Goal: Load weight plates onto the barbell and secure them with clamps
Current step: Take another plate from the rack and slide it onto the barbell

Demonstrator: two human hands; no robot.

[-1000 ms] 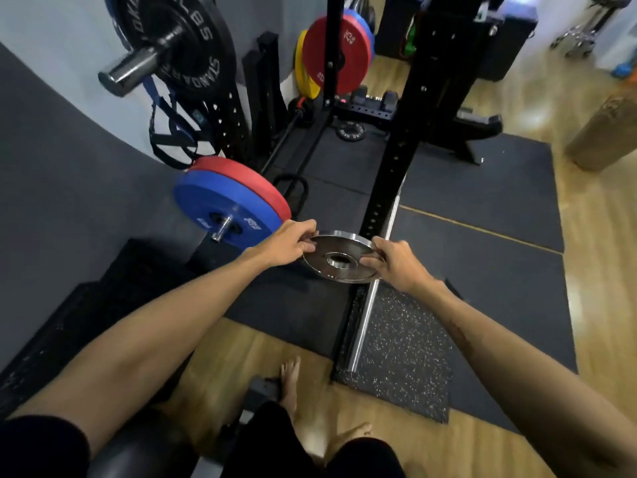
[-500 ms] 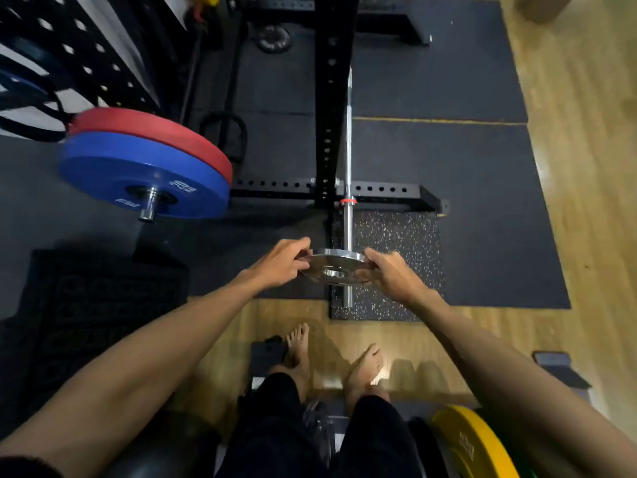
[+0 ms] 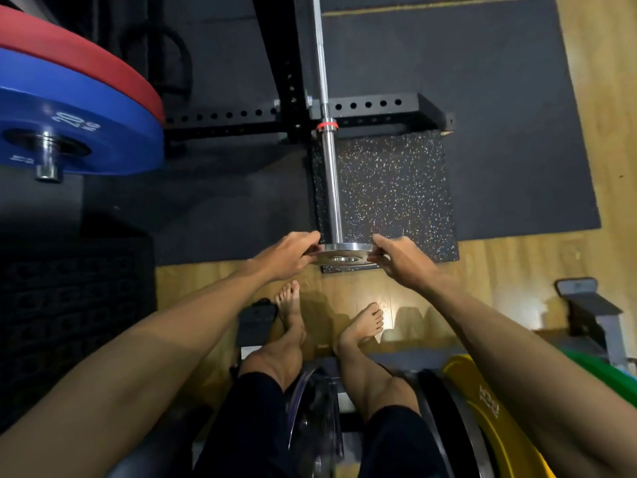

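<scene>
A small round silver weight plate [image 3: 344, 254] is held between both hands at the near end of the chrome barbell sleeve [image 3: 331, 181]. My left hand [image 3: 287, 257] grips its left rim and my right hand [image 3: 401, 258] grips its right rim. The plate's centre hole lines up with the sleeve's tip, which it hides. The barbell runs away from me to a red ring [image 3: 326, 126] at the sleeve's collar, on the black rack [image 3: 286, 74]. No clamp is in view.
A blue 20 kg plate [image 3: 79, 132] and a red plate [image 3: 79, 60] sit on another bar at the left. Yellow [image 3: 489, 419] and green [image 3: 593, 367] plates stand at lower right. A speckled mat [image 3: 396, 194] lies under the sleeve. My bare feet [image 3: 293, 305] stand on wood floor.
The view tipped further down and closer. Both hands carried the silver plate forward from below the sleeve's end up to its tip.
</scene>
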